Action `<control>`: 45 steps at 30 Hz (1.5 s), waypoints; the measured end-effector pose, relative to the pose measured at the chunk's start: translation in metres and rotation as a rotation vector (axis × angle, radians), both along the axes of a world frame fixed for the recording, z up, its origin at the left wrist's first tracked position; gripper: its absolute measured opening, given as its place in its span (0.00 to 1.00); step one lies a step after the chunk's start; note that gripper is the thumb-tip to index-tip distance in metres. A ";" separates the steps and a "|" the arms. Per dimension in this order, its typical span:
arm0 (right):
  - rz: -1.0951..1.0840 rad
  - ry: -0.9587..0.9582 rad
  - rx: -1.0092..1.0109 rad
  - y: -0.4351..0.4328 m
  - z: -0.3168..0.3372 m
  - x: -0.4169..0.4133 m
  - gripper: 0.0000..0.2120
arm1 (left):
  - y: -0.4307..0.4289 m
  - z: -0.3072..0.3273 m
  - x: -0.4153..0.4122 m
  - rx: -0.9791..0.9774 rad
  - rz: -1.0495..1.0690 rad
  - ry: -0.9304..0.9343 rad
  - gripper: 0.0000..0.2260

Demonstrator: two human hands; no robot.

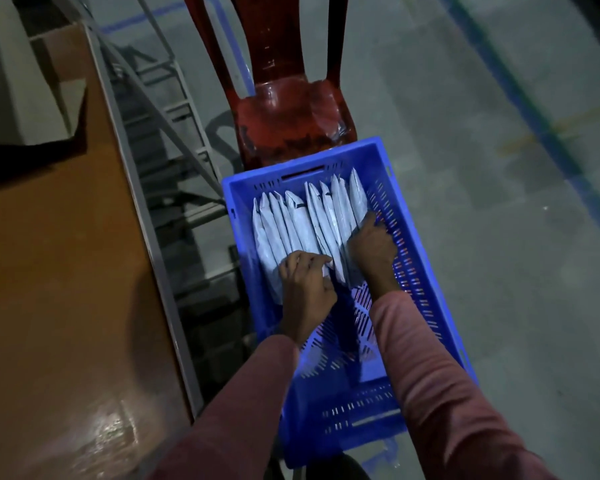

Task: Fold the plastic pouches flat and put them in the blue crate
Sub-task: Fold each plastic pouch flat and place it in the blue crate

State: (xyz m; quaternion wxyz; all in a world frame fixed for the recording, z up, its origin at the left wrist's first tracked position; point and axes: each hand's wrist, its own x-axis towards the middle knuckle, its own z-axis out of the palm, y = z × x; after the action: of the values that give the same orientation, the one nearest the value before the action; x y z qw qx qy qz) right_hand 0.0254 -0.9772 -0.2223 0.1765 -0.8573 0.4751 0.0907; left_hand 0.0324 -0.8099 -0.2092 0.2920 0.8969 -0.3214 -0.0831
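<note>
A blue slotted crate [430, 323] stands on the floor in front of me. Several folded white-grey plastic pouches [291, 223] stand on edge in a row across its far half. My left hand [307, 282] lies on the near ends of the middle pouches, fingers curled over them. My right hand [371, 244] reaches between the rightmost pouches and the crate's right wall, fingers bent round the pouch edges. The crate's near half shows bare slotted floor.
A red plastic chair [288, 116] stands just beyond the crate's far end. A brown wooden table top [56, 271] with a metal frame runs along the left. Grey concrete floor [499, 168] with blue lines lies to the right.
</note>
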 end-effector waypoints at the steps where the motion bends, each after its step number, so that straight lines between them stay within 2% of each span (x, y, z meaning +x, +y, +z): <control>1: 0.003 0.009 0.016 -0.001 -0.001 0.000 0.19 | 0.000 -0.001 0.000 0.012 0.007 0.007 0.18; 5: 0.034 0.033 0.126 -0.007 0.000 0.001 0.20 | -0.005 0.002 -0.003 0.043 0.015 0.016 0.19; 7: -0.018 -0.003 0.211 -0.012 0.000 0.003 0.21 | -0.004 0.003 -0.003 0.045 0.004 -0.013 0.21; 12: -0.134 -0.181 0.361 -0.011 0.003 -0.001 0.29 | -0.011 0.008 0.000 0.276 -0.257 -0.113 0.31; 15: -0.096 -0.266 0.285 -0.001 0.004 -0.011 0.30 | -0.026 0.007 0.010 0.393 -0.338 -0.151 0.30; 19: -0.062 -0.421 0.155 0.011 0.000 -0.025 0.28 | -0.042 0.002 0.028 0.521 -0.442 -0.172 0.36; 24: 0.004 -0.302 0.204 0.017 -0.008 -0.031 0.43 | -0.044 -0.019 0.043 0.649 -0.454 -0.234 0.28; 26: 0.029 -0.299 0.152 0.022 -0.005 -0.031 0.41 | -0.044 -0.022 0.046 0.660 -0.465 -0.241 0.27; 29: 0.024 -0.379 0.004 0.034 0.003 -0.035 0.30 | -0.042 -0.016 0.046 0.638 -0.482 -0.231 0.30; 32: 0.013 -0.436 -0.034 0.045 0.014 -0.042 0.29 | -0.034 0.004 0.039 0.638 -0.442 -0.186 0.29; 35: -0.007 -0.462 -0.033 0.055 0.026 -0.054 0.21 | -0.017 0.035 0.022 0.577 -0.286 -0.064 0.31; 37: -0.003 -0.484 -0.037 0.066 0.037 -0.066 0.19 | 0.002 0.059 0.008 0.510 -0.180 -0.019 0.30; 42: 0.058 -0.543 0.020 0.116 0.092 -0.091 0.21 | 0.061 0.117 -0.018 0.213 -0.013 -0.269 0.18; 45: 0.142 -0.621 0.024 0.152 0.128 -0.097 0.21 | 0.103 0.150 -0.018 0.069 0.044 -0.351 0.15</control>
State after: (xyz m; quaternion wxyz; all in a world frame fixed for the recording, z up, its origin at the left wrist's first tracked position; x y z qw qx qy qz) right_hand -0.0719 -0.8257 -0.0941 0.3167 -0.8727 0.3365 -0.1577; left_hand 0.0140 -0.7073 -0.0591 0.2022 0.9141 -0.3445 0.0701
